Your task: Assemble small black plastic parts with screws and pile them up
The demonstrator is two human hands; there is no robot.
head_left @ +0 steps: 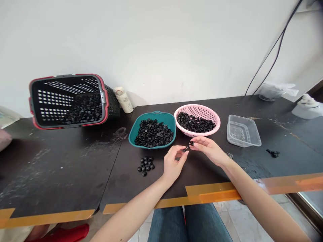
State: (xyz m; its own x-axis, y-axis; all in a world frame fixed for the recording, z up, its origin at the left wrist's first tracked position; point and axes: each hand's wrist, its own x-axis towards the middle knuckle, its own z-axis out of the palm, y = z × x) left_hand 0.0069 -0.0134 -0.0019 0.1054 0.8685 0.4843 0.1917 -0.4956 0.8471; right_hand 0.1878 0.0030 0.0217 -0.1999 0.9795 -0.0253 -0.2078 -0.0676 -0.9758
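My left hand [174,161] pinches a small black plastic part [186,149] between thumb and fingers. My right hand [208,151] pinches a round black piece [191,143], and the two pieces almost touch above the dark table [121,183]. Just behind my hands stand a teal bowl [153,115] and a pink perforated colander [196,109], both heaped with small black parts. Several round black parts [145,165] lie in a small group left of my left hand.
A black and red slotted basket [69,101] lies tipped on its side at the far left, with black parts inside. A clear plastic tray [243,131] stands right of the colander. A small black cluster [273,153] lies further right, and a white bottle [123,100] stands by the wall.
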